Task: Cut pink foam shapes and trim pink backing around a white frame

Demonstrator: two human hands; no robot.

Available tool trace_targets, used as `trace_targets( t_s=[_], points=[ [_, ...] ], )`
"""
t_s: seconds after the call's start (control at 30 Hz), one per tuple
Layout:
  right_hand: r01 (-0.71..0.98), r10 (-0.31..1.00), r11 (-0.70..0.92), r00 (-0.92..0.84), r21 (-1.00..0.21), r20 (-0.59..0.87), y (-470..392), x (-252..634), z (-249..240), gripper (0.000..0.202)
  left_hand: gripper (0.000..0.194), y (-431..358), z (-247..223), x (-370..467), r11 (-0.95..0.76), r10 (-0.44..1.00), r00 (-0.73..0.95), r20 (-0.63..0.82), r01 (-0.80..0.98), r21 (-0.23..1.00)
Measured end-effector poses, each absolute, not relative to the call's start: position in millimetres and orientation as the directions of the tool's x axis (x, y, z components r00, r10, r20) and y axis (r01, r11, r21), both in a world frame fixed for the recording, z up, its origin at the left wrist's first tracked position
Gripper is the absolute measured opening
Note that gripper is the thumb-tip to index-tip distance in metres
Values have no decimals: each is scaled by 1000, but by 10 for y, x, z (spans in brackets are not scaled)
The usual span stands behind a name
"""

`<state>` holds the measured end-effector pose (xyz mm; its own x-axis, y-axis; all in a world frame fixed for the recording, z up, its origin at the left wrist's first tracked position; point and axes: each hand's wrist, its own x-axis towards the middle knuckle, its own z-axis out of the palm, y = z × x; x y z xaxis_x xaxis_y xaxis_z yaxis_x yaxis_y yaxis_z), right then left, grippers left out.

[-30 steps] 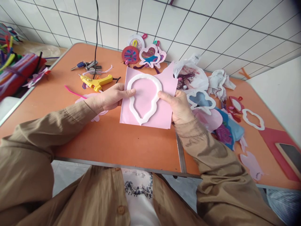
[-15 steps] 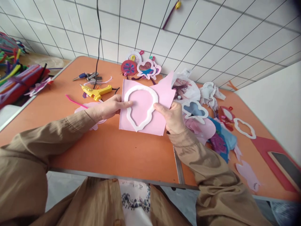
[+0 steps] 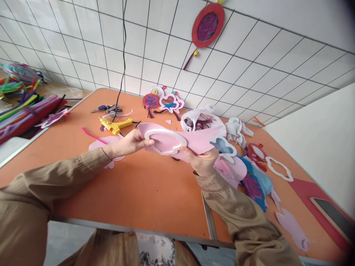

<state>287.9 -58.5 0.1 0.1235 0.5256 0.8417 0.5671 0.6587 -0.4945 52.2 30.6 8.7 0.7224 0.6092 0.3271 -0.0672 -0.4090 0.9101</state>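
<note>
Between both hands, above the orange table [image 3: 133, 195], is a pink foam sheet [image 3: 198, 141], tilted away and bowed. A white foam outline frame [image 3: 181, 140] lies against its upper face. My left hand [image 3: 130, 143] is closed on the sheet's left edge, its thumb over the frame's left side. On the right, my right hand [image 3: 203, 159] is closed too, its thumb at the frame's right side and its fingers partly hidden beneath the sheet. A yellow glue gun [image 3: 116, 125] lies beyond my left wrist, near pink cut pieces [image 3: 97, 145].
Decorated pendants [image 3: 169, 102] sit by the tiled wall, and a round red one [image 3: 208, 26] hangs there. A white plastic bag [image 3: 222, 129], pink and blue pieces, a white frame [image 3: 280, 169] and a phone [image 3: 332, 218] lie on the right. Scissors [image 3: 113, 108] lie behind the glue gun.
The pink sheet with the white frame has tipped from facing me to nearly flat, and it now bows. Both hands keep their hold. The view has tilted up, showing more wall.
</note>
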Motion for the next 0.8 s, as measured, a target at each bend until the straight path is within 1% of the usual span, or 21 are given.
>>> trace_targets(
  t_s=[0.03,0.1,0.17,0.23,0.27,0.33,0.37,0.43,0.53,0.6,0.73,0.8],
  points=[
    [565,500,682,103,-464,860,-581,2889,-3,5,49,297,99,512,-454,602,716,354,-59,889],
    [551,456,731,46,-404,889,-575,2907,16,13,48,285,130,485,-549,577,709,406,-32,835],
    [520,421,781,-30,-346,907,-571,2924,63,20,43,290,160,456,-661,506,720,475,-30,750],
    [483,385,827,-111,-288,916,-570,2939,119,17,41,317,176,440,-787,362,725,586,-99,609],
    [468,355,848,-149,-250,923,-571,2946,144,15,41,337,176,440,-846,266,706,656,-156,510],
    [462,278,873,-212,-155,937,-579,2954,184,19,40,382,163,451,-924,110,628,770,-220,312],
    [471,239,876,-236,-105,942,-587,2956,199,22,38,402,155,459,-946,51,587,808,-230,227],
    [489,190,871,-270,-35,944,-605,2956,222,25,39,432,148,470,-967,-22,566,824,-221,126],
    [497,184,868,-299,-12,936,-634,2955,251,27,43,449,176,461,-979,-99,577,811,-201,23],
    [511,201,859,-320,-10,926,-650,2956,269,25,44,450,206,442,-983,-125,585,801,-183,-20],
    [508,223,861,-346,-18,911,-681,2965,286,29,41,449,244,394,-985,-143,607,782,-162,-54],
    [502,238,864,-330,-44,914,-698,2975,282,30,38,447,254,371,-987,-133,630,765,-154,-45]
  ],
)
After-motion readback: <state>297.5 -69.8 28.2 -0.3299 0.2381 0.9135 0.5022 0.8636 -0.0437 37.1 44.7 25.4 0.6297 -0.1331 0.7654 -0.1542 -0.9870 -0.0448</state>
